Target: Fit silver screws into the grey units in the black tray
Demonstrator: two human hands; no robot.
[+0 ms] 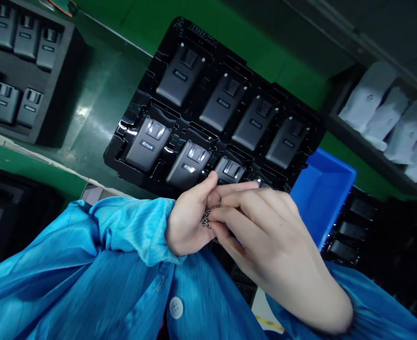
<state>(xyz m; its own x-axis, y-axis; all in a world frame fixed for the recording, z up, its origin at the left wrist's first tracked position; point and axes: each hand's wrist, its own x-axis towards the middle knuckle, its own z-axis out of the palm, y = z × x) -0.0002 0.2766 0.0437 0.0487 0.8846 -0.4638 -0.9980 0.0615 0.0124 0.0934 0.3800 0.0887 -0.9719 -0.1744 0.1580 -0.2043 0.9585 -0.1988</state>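
Over the near edge of the black tray (204,83), carries small metal pieces (205,219) on the left hand (187,224), palm up and fairly flat. Dips into the pile with the right hand (265,226), thumb and fingertips drawn close; cannot tell if pinching one. Within the tray, two rows of dark grey units (145,153) lettered "Riton", near row partly hidden by the hands. Right of the tray, blue bin (318,191); off left, dark box (49,85) with similar units (6,101).
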